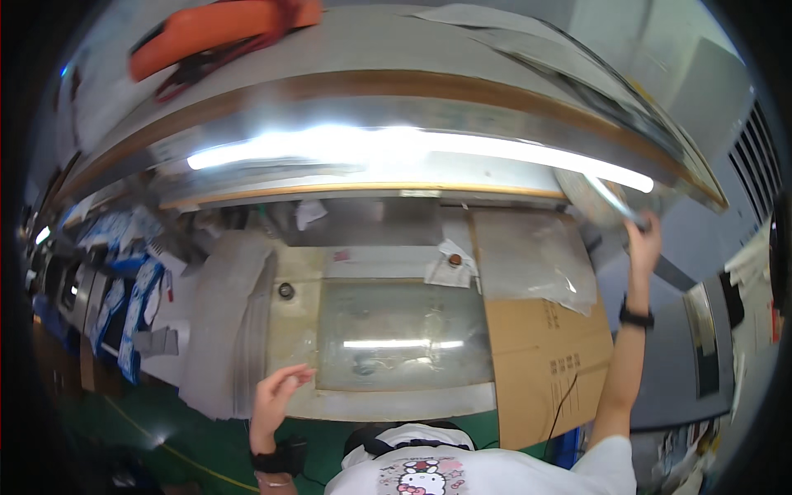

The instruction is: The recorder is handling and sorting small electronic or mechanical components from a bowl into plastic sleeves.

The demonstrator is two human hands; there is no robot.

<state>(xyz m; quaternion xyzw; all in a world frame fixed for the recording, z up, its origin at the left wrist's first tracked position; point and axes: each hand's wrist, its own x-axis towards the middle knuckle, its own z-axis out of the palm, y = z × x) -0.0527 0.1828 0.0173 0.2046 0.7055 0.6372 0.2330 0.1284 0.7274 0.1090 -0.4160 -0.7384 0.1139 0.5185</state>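
Observation:
My right hand (646, 239) is raised at the far right, its fingers closed round the end of a narrow pale strip (609, 200), which is blurred. A pale, rounded item shows behind the strip; its kind is unclear. My left hand (280, 392) is held near the front left corner of a glass panel (404, 318) set in the worktop. Its fingers are apart and slightly bent, with nothing visible in them. The panel reflects a bright line of light. A small dark round object (286, 290) lies on the worktop beyond my left hand.
Flattened cardboard (540, 351) lies right of the panel, with clear plastic sheets (535, 256) over its far part. Grey sheets (223, 330) are stacked at left. A lit tube (511, 150) hangs under a shelf. White paper (450, 268) bears a small brown object (454, 260).

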